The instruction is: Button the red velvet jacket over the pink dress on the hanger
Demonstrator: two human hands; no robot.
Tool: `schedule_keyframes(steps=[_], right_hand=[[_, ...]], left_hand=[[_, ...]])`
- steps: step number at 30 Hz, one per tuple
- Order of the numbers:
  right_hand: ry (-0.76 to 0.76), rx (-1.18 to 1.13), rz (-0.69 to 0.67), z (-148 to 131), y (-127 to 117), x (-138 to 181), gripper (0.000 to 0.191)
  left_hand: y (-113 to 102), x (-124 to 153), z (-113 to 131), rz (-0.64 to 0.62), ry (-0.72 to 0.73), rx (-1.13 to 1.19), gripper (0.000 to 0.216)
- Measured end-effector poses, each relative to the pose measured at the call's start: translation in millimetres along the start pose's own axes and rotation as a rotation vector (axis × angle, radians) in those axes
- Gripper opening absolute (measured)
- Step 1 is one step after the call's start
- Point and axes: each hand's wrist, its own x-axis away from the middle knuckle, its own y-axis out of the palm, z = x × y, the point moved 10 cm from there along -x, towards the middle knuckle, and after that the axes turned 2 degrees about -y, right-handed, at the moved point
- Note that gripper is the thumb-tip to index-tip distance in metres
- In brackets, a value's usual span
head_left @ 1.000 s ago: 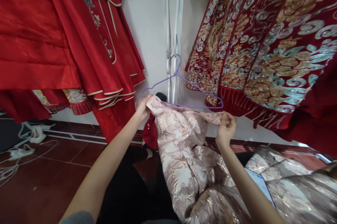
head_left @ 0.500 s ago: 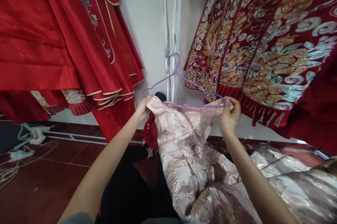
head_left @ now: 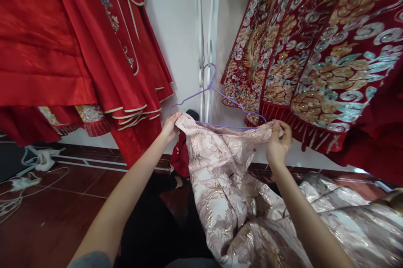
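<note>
Two bare forearms are seen reaching forward from the bottom edge. Nearest, the pink brocade garment (head_left: 220, 175) is heaped in folds at bottom right, and its upper part is lifted and stretched flat between both hands.

The left hand (head_left: 170, 128) is raised at centre left, its grip closed on the garment's top left corner, fabric pinched. The right hand (head_left: 278, 142) is raised at centre right, its grip closed on the top right corner, thumb laid over the fabric.

The purple wire hanger (head_left: 217, 106) is found just above the stretched edge. Its bottom bar is run along the fabric from one hand to the other, and its hook is pointed up. Whether the wire itself is held by either hand cannot be told.

Dark red tiled floor (head_left: 63, 209) is seen at lower left, with white cables (head_left: 40, 161) lying near the wall base. A small dark red cloth (head_left: 180, 157) is partly hidden behind the garment's left edge.

Farther back, red satin garments (head_left: 78, 50) are hung at upper left. An embroidered red garment (head_left: 315, 50) with gold and silver swirls is hung at upper right, its hem just behind the right hand. Between them the white wall (head_left: 179, 29) is shown, with white strips (head_left: 208, 29) running down it behind the hanger hook.
</note>
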Motion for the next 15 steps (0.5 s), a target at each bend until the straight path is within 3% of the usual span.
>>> schedule_keyframes(steps=[3, 7, 9, 12, 15], right_hand=[[-0.084, 0.062, -0.097, -21.3, 22.8, -14.5, 0.031], [-0.328, 0.191, -0.363, -65.0, 73.3, -22.7, 0.028], [-0.379, 0.239, -0.485, -74.3, 97.9, -20.2, 0.027], [-0.369, 0.344, -0.598, -66.4, 124.4, -16.3, 0.029], [-0.332, 0.434, -0.675, -45.6, 138.0, -15.2, 0.031]], left_hand=[[1.3, 0.3, -4.6, -0.012, -0.010, 0.005, 0.019], [5.5, 1.7, -12.9, -0.039, -0.017, 0.013, 0.023], [8.0, 1.7, -14.1, -0.055, -0.010, 0.007, 0.024], [4.5, -0.4, -8.6, -0.046, 0.009, -0.073, 0.029], [-12.2, -1.4, 15.4, 0.013, 0.152, -0.276, 0.035]])
